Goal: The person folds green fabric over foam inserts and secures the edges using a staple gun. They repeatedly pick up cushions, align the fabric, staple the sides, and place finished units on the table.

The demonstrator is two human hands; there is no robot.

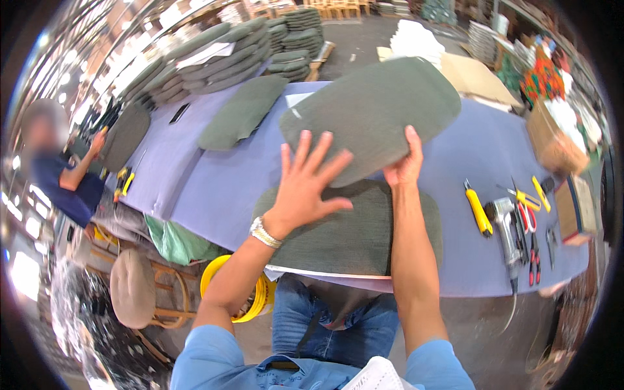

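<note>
A dark green upholstered seat cushion [380,107] is held up, tilted, above the table. My right hand [405,162] grips its near right edge, thumb along the upper face. My left hand [307,185] is spread with fingers apart at the cushion's near left edge; whether it touches the fabric I cannot tell. Below, right in front of me, a second dark green cushion [338,237] lies on the table, partly covered by my forearms. Its near edge shows a white strip. A further green cushion [244,114] rests at the far left.
The table [448,260] has a blue-grey cover. To the right lie a yellow-handled cutter [479,209], a grey power tool [505,234], red-handled pliers [534,260] and cardboard boxes [552,136]. Cushion stacks [221,62] stand far left; a co-worker [62,169] holds another cushion. A yellow bucket [262,298] sits below.
</note>
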